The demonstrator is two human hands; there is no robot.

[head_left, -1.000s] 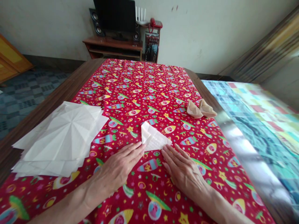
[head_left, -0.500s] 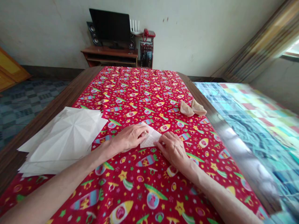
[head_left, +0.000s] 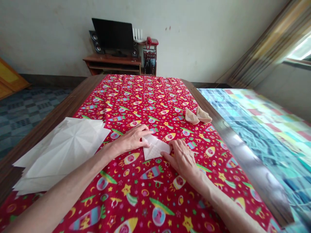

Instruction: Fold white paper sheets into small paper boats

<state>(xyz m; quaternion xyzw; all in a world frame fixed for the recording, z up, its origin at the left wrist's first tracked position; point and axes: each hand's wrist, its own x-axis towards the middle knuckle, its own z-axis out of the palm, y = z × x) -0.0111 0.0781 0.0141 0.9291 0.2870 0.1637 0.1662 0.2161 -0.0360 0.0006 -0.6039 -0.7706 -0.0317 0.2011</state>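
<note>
A small folded piece of white paper (head_left: 155,149) lies on the red patterned cloth (head_left: 150,174) in front of me, creases showing on its top. My left hand (head_left: 132,139) holds its left side, with the thumb on the paper and the index finger stretched along the upper edge. At the right corner, my right hand (head_left: 181,158) grips the paper between thumb and curled fingers. To the left lies a stack of white paper sheets (head_left: 70,142), the top one creased in a star pattern. Two folded paper pieces (head_left: 198,116) stand farther off to the right.
The cloth covers a dark wooden table (head_left: 233,145). Beyond its far end is a desk (head_left: 114,60) with a monitor (head_left: 113,35), speakers and a red telephone (head_left: 152,41). Alongside the table on the right is a bed with checked covers (head_left: 262,129).
My left thumb and index finger have spread apart over the paper. The folded paper looks turned and shows more of its surface. My right hand stays at its right corner. The view has tilted slightly.
</note>
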